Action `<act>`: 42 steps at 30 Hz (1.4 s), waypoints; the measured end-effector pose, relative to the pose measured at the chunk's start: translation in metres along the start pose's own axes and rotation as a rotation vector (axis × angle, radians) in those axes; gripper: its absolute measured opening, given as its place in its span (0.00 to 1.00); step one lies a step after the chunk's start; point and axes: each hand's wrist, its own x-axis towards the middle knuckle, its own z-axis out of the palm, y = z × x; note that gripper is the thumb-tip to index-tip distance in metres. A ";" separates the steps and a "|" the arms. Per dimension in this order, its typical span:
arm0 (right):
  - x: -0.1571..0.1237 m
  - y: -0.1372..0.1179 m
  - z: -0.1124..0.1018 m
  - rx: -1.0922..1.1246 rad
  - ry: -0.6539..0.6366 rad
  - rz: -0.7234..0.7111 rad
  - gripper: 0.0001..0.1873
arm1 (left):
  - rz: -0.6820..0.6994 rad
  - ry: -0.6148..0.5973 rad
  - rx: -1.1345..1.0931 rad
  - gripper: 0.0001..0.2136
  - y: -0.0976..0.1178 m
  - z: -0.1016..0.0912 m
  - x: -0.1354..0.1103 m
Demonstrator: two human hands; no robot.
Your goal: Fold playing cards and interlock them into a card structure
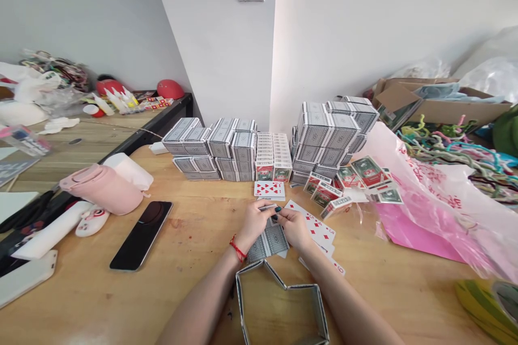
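Note:
My left hand (256, 222), with a red string bracelet at the wrist, is closed on what looks like a playing card seen nearly edge-on. My right hand (294, 227), nails dark green, has its fingers pinched at the same card's right end. Beneath both hands lie patterned card backs (265, 243). To the right, several diamond cards (319, 227) are spread face up. Ahead of the hands a heart card (269, 190) lies face up. Nearest me, between the forearms, stands a heart-like frame (283, 287) of folded card strips.
Stacked card-covered blocks (190, 143) and a taller stack (327, 135) line the back. Small card boxes (366, 172) lie at right beside pink plastic (421, 232). At left are a phone (141, 234) and a pink bottle (107, 188). Yellow-green tape (481, 304) sits front right.

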 end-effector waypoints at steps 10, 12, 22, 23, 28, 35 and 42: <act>-0.003 -0.010 -0.005 0.306 -0.135 0.160 0.15 | 0.032 -0.018 0.143 0.15 0.012 -0.013 -0.002; -0.002 -0.009 -0.007 0.403 -0.181 0.217 0.16 | -0.023 -0.110 0.153 0.18 0.016 -0.020 -0.001; -0.004 -0.014 -0.004 0.348 -0.104 0.018 0.25 | -0.274 -0.408 -0.083 0.19 0.014 -0.041 0.001; -0.005 -0.016 -0.003 0.311 -0.091 -0.009 0.26 | -0.277 -0.400 -0.087 0.18 0.013 -0.042 0.001; -0.007 -0.020 -0.003 0.175 -0.058 -0.017 0.22 | -0.285 -0.350 -0.101 0.13 0.007 -0.046 0.005; 0.000 -0.022 -0.023 -0.076 0.094 0.032 0.21 | -0.326 -0.205 -0.222 0.11 0.002 -0.045 0.008; 0.005 -0.034 -0.052 -0.516 0.196 -0.038 0.12 | -0.244 -0.051 -0.337 0.11 0.000 -0.041 0.009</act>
